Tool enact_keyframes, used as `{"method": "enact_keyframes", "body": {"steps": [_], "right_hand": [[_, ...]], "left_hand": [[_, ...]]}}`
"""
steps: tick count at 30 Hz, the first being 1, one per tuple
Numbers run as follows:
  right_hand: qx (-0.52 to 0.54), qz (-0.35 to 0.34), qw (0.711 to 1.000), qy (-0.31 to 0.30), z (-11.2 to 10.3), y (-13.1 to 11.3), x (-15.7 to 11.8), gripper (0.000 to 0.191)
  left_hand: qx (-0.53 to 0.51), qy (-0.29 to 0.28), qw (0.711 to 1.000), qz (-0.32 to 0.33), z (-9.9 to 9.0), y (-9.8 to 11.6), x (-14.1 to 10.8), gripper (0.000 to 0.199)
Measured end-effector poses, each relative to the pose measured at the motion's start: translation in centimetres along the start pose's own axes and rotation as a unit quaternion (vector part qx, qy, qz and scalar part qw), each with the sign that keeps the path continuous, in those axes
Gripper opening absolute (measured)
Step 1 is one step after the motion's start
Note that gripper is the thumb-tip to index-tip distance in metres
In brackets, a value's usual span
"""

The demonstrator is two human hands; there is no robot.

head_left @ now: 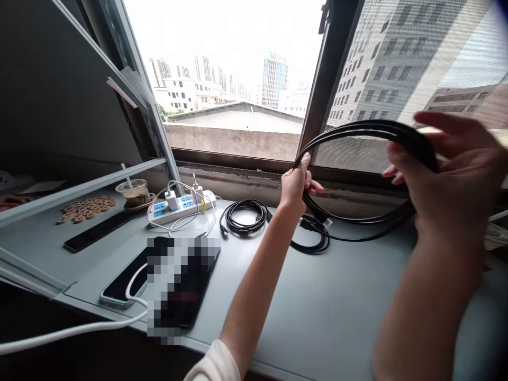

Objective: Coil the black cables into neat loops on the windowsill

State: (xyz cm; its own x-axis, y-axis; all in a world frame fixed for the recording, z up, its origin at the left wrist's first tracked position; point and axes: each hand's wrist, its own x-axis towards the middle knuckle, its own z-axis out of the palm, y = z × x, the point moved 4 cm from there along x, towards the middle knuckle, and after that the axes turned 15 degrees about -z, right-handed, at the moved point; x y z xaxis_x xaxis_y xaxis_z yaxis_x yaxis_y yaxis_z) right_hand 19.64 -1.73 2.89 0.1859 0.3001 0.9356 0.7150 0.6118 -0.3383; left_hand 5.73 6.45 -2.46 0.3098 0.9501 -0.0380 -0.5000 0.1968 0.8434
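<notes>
A coiled black cable point(357, 128) is held up above the desk between my two hands. My left hand point(296, 182) is closed around the left side of the loop. On the loop's right side, my right hand point(456, 153) pinches the bundled strands between thumb and fingers, with some fingers raised. A connector end point(326, 223) shows below the loop, close to the desk; which cable it belongs to I cannot tell. Behind my left forearm lies a second coiled black cable point(246, 218), and a smaller black loop point(317, 248) rests to the right of that forearm.
On the grey desk point(317, 307), a power strip point(180, 207) carries white chargers and cords. Left of it are a drink cup point(133, 191), a wooden bead mat point(88, 208) and a dark phone point(99, 232). Two devices lie nearer, partly pixelated. A metal frame point(153, 111) stands before the window.
</notes>
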Motion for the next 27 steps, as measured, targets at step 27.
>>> {"method": "enact_keyframes", "body": {"steps": [27], "right_hand": [[0.467,0.325,0.817,-0.098,1.5,-1.5,0.0,0.031]], "left_hand": [[0.033,-0.062,0.997,0.039,-1.6,5.5,-3.8,0.044]]}}
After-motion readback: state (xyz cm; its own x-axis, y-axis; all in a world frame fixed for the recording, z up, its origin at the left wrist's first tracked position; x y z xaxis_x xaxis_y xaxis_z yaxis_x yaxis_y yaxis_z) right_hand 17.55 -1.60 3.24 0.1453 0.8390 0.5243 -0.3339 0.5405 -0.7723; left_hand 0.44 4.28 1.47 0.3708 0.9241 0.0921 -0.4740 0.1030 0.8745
